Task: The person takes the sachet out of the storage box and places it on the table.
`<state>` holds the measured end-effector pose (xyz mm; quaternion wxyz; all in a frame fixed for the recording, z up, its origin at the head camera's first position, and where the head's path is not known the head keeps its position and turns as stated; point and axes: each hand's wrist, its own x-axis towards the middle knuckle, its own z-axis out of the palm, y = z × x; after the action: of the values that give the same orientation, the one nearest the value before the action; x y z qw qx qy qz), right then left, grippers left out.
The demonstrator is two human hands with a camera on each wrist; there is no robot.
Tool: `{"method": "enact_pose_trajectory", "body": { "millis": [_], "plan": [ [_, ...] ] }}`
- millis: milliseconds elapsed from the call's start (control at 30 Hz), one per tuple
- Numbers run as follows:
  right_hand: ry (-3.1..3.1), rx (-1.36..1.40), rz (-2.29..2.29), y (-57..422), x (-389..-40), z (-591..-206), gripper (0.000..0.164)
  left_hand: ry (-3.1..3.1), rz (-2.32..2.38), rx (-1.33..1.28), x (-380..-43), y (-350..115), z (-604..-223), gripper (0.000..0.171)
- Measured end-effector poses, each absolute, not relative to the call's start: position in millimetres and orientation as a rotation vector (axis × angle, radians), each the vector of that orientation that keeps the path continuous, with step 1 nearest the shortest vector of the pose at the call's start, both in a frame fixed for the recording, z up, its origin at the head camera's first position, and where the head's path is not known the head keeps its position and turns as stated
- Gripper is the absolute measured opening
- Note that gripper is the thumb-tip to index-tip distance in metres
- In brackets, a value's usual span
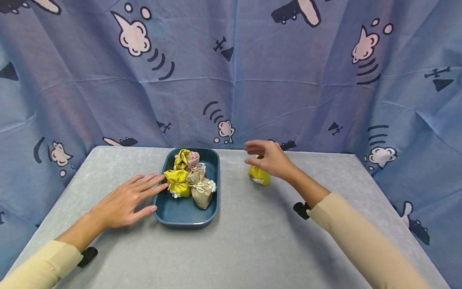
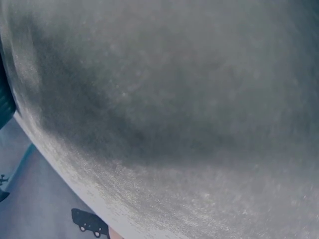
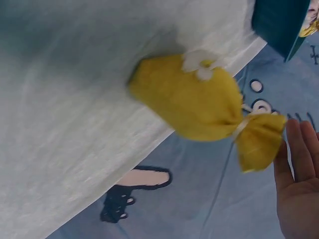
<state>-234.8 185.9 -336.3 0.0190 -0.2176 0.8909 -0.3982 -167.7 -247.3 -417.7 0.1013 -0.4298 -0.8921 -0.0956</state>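
A small yellow cloth pouch (image 3: 187, 97) with a white flower and a tied neck stands on the table. Above it is my right hand (image 1: 270, 158), fingers spread from the thumb; in the right wrist view the fingers are beside the gathered top, and contact cannot be told. To the left, a dark teal tray (image 1: 187, 218) holds several drawstring pouches: yellow (image 1: 178, 182), beige (image 1: 202, 194) and pinkish (image 1: 193, 159). My left hand (image 1: 126, 200) lies flat with straight fingers at the tray's left rim, its fingertips close to the front yellow pouch.
A grey cloth-covered table (image 1: 245, 249) carries everything. Behind and at both sides hangs a blue printed curtain (image 1: 274, 100). Black wrist straps (image 1: 301, 210) show at both sleeves. The left wrist view has mostly tabletop and shadow.
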Motion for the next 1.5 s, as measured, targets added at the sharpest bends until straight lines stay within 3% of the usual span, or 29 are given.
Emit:
{"method": "enact_pose_trajectory", "body": {
  "millis": [667,1500],
  "plan": [
    [2.595,-0.874,-1.271,123,-227,-332,0.044,-2.631,-0.278,-1.259,-167,-247,-417,0.065],
    [2.477,-0.989,-1.17,81,-223,-346,0.046,-2.639,-0.289,-1.261,-167,-248,-418,0.065]
  ]
}}
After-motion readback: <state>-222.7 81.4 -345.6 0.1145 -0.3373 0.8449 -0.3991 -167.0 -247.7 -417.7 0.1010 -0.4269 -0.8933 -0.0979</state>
